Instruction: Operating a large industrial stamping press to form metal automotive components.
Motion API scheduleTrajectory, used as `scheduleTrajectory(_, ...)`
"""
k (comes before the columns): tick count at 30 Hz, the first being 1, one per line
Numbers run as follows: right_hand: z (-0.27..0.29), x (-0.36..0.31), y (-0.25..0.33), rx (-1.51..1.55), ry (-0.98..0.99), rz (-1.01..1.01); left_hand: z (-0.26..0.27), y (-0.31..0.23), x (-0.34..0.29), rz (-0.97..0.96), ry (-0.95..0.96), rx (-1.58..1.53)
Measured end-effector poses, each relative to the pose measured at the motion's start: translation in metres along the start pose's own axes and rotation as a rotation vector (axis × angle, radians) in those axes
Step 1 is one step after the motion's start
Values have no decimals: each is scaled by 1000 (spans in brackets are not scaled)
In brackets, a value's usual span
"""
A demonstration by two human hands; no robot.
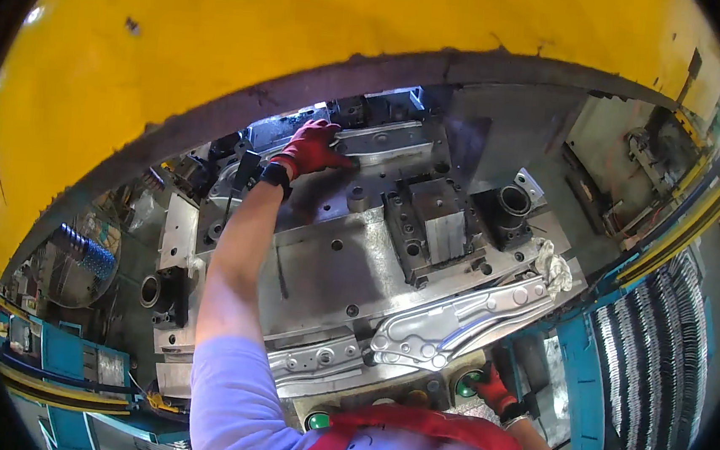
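Note:
My left hand (311, 148), in a red glove, reaches far over the steel die (315, 264) under the press. Its fingers and thumb close around the left end of a long, silver stamped metal part (392, 145) at the back of the die. The exact contact is partly hidden by the glove. My right hand (495, 391), also red-gloved, is low on the right at a green push button (468, 383), its fingers apart and touching the button's edge. A larger silver stamped panel (458, 323) with ribs and holes lies along the die's front right edge.
A yellow press ram (308, 26) with a dark lower edge hangs above. A steel block (443, 223) and guide bushings (514, 201) rise from the die. A white rag (554, 267) lies at right. Stacked metal parts (654, 358) fill a blue rack. Another green button (317, 421) sits near my body.

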State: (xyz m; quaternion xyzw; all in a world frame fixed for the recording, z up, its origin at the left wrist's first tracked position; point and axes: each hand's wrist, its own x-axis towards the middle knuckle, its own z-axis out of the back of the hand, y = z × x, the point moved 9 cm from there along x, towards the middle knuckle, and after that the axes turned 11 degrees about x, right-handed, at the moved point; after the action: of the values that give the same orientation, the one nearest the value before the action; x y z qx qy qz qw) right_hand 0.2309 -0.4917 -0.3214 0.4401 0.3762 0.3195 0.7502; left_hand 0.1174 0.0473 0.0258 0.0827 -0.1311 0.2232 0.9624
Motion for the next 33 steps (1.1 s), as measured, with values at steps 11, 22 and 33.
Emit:
scheduleTrajectory(11,-2,-3,34,109,20,-88,70,58,6,233,-396,145)
scheduleTrajectory(22,30,14,53,-356,111,-67,48,15,-36,140,16,154)
scheduleTrajectory(33,-6,108,192,-1334,386,434,-1,36,-33,165,116,116)
